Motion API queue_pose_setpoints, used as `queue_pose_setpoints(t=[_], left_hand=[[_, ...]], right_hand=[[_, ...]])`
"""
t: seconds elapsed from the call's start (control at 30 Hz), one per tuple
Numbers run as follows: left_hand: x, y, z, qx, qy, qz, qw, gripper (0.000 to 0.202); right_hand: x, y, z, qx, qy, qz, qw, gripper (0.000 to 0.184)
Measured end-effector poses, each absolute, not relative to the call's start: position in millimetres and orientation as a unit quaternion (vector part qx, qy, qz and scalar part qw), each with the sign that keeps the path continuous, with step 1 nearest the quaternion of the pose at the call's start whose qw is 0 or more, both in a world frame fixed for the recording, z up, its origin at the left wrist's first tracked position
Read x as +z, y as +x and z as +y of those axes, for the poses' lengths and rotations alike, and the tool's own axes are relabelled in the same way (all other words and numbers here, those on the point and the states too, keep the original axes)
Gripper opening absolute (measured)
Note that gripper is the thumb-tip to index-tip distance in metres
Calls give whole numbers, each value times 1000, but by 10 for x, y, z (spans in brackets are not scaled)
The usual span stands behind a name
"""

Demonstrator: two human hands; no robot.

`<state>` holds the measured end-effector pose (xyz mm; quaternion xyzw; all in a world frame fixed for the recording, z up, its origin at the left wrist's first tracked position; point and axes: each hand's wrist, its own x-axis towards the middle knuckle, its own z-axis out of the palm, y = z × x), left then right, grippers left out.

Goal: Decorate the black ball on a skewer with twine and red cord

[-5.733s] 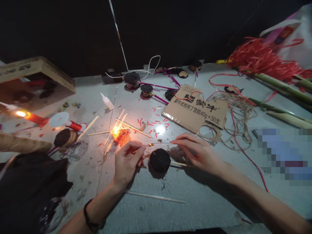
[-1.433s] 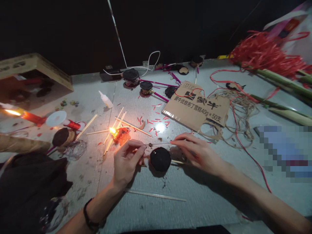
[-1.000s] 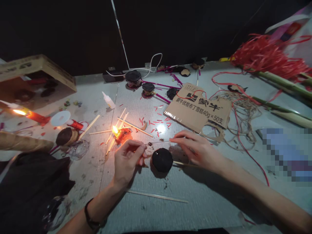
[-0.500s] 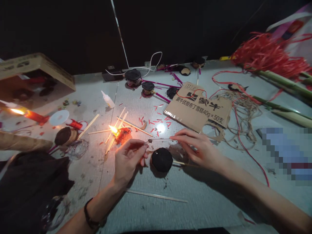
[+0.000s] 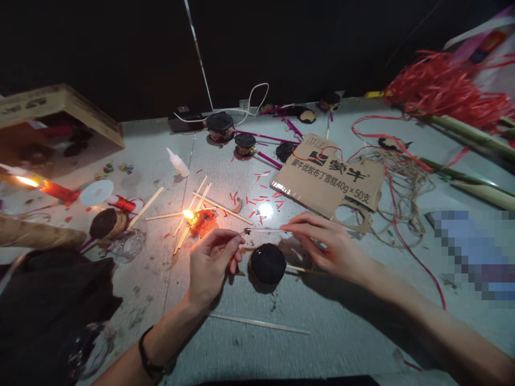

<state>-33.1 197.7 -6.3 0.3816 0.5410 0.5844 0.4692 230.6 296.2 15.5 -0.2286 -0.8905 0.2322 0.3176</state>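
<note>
Between the fingertips of my right hand (image 5: 322, 244) is a thin, whitish translucent glue stick (image 5: 265, 230), held level and pointing left. Its left end is dark and lumpy. My left hand (image 5: 215, 260) pinches at that dark end; a small thing seems to be in the fingertips, too small to make out. Just below the stick lies a round, black-covered drum head (image 5: 267, 264) with a pale wooden handle (image 5: 298, 269). A second translucent stick (image 5: 261, 323) rests nearer to me. Left of my left hand a flame (image 5: 190, 215) burns among crossed wooden sticks (image 5: 203, 198).
A lit red candle (image 5: 56, 190) burns at the left, near a thread spool (image 5: 96, 193) and black cloth (image 5: 52, 316). A white glue bottle (image 5: 177, 162), scattered red bits (image 5: 261, 201), a cardboard piece (image 5: 328, 177) and tangled twine (image 5: 410, 187) lie beyond my hands.
The flame among the wooden sticks looks smaller and lower. My left fingertips have shifted very slightly at the dark end; the right hand stays almost still.
</note>
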Motion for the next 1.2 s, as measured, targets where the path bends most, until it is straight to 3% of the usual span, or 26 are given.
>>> queue_pose_setpoints(t=[0.83,1.2], left_hand=[[-33,-322,1944,602,382,511,480,9],[-39,-320,1950,626,331,465,531,5]], right_hand=[[128,2341,2963,224,-210,-892,332,37],[143,2335,2954,221,-203,-894,332,37]])
